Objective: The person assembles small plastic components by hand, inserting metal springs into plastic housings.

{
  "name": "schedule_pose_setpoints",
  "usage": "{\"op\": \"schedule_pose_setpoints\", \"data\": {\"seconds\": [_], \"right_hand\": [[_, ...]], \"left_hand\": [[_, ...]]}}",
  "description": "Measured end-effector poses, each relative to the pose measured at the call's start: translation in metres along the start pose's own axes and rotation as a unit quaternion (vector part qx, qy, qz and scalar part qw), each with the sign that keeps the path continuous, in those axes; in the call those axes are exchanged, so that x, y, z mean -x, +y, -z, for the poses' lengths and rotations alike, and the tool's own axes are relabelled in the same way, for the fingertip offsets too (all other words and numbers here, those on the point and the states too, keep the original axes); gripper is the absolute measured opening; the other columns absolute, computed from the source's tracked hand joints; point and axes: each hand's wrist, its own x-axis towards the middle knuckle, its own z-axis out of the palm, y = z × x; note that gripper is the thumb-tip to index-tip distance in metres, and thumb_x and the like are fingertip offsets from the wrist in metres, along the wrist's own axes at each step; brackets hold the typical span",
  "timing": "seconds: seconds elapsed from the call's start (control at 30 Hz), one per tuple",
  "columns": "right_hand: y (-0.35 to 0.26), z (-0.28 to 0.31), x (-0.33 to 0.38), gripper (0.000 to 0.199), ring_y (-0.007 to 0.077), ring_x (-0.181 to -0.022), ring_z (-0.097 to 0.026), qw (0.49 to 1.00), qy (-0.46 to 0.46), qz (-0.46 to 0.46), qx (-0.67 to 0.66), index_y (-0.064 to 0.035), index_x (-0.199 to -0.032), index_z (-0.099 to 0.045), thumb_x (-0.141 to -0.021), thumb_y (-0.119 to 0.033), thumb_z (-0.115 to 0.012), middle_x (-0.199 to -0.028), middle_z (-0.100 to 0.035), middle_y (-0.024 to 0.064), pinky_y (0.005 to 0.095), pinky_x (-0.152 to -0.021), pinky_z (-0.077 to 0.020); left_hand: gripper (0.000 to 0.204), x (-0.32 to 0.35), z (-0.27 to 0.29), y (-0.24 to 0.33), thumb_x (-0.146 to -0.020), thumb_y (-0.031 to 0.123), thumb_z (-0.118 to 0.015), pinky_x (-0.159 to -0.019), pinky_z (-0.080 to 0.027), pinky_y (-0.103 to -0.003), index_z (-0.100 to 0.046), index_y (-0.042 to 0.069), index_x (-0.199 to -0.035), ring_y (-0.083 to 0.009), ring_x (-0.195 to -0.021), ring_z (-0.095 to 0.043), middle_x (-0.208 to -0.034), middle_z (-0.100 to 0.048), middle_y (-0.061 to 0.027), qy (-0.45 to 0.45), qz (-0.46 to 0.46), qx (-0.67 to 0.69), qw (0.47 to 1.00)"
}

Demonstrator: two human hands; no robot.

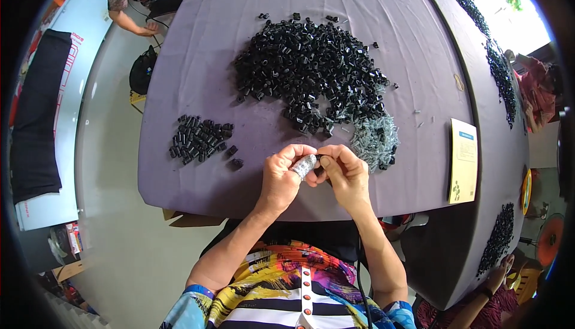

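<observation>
Black plastic, it seems, is what we have between our fingertips: a small black piece (318,157), mostly covered, just above the table's near edge; our left hand (280,176) and right hand (348,178) meet at it, both pinches drawn narrow upon it; whether a clear bit is fitted inside, we cannot tell.

To work it well, we would judge, we should keep the piece square between thumb and forefinger, brace one hand against the other, and press evenly rather than twist; the silvery wrapping (303,166) on our left thumb probably spares the skin but may dull the feel, so we would let the bare right fingertips do the finer guiding.

Ahead of us spreads a broad heap of black pieces (308,65); at its near right side, just beyond our right hand, lies a mound of clear pieces (375,140), partly mixed with black ones; to our left sits a smaller black cluster (197,140), well apart from the heap; a yellow booklet (462,164) lies at the right, near the cloth's edge; a dark cable (363,263) hangs beside our right forearm and could snag if we reached wide.
</observation>
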Motion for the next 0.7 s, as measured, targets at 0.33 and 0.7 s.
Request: {"op": "schedule_pose_setpoints", "data": {"seconds": [0.33,0.7], "right_hand": [[0.008,-0.002,0.0,0.018,0.0059,-0.072,-0.058,0.996,0.043,0.059,0.052,0.0018,-0.105,-0.065,-0.088,0.005,-0.061,-0.082,-0.063,0.0008,0.0192,-0.063,-0.0459],[-0.01,-0.005,0.003,0.03,0.028,-0.073,-0.062,0.929,0.061,0.202,0.305,-0.0011,-0.104,-0.061,-0.074,0.004,-0.061,-0.088,-0.065,0.0119,0.0352,-0.067,-0.0508]], "left_hand": [[0.009,0.0,-0.003,0.009,-0.09,-0.005,-0.052,-0.064,-0.059,-0.028,-0.057,-0.005,-0.098,-0.0139,-0.069,-0.067,-0.081,-0.066,-0.0105,0.022,0.065,0.06,0.996],[0.012,0.009,-0.009,0.002,-0.093,0.0,-0.051,-0.061,-0.055,-0.027,-0.055,-0.004,-0.103,-0.0124,-0.071,-0.063,-0.087,-0.065,-0.0085,-0.002,-0.102,-0.189,0.977]]}}
